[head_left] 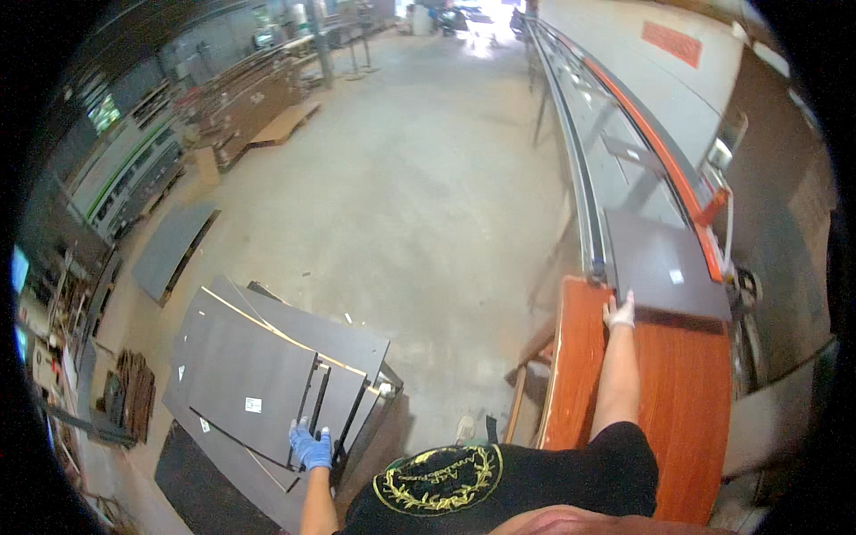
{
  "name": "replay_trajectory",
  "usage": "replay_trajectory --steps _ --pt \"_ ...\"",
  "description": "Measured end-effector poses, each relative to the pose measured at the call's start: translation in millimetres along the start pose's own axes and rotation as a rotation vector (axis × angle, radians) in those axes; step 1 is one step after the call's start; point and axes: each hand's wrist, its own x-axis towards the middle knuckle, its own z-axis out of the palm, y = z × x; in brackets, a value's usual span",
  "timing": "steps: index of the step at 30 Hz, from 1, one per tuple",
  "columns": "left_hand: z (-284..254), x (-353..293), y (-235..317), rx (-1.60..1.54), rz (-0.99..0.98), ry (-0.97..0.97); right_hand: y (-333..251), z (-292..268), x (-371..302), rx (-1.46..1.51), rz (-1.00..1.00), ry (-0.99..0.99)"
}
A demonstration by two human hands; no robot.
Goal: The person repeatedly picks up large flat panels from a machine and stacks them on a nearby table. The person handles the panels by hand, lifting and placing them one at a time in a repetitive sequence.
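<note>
The blue-gloved left hand (311, 448) rests by the dark strips (321, 399) on the stacked panels (254, 366); whether it grips any, I cannot tell. The pale-gloved right hand (619, 310), fingers spread, is at the near-left corner of the grey panel (655, 254), beyond the red-brown counter (682, 419). With 2 arms stretched wide, uneven pressure at 1 corner could skew that panel; a stray drag could shift the strips, if loose.

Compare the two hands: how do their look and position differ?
The left hand wears a blue glove; the right hand wears a whitish one. The left hand is at the stacked dark panels; the right hand reaches farther forward, to the right-side panel's near corner. Both are gloved.
</note>
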Motion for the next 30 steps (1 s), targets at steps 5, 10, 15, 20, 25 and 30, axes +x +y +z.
replay_trajectory --steps 5,10,15,20,25,30 --pt "6 -26 1 -0.190 0.112 -0.008 20 -44 11 0.076 0.069 0.191" --pt "23 -14 23 -0.220 0.354 -0.091 3 -135 -87 0.023 0.018 0.206" --pt "54 -34 73 -0.566 0.517 -0.503 23 -209 -241 -0.281 0.355 -0.127" --pt "77 -110 100 -0.779 0.383 -1.242 27 -219 -359 -1.013 -0.174 -0.356" --pt "81 -166 119 -0.542 0.553 -1.960 -35 -316 -388 -1.914 -0.177 0.884" --pt "38 -184 117 -0.762 -0.251 -1.898 -28 -356 -414 -1.726 -0.120 0.927"
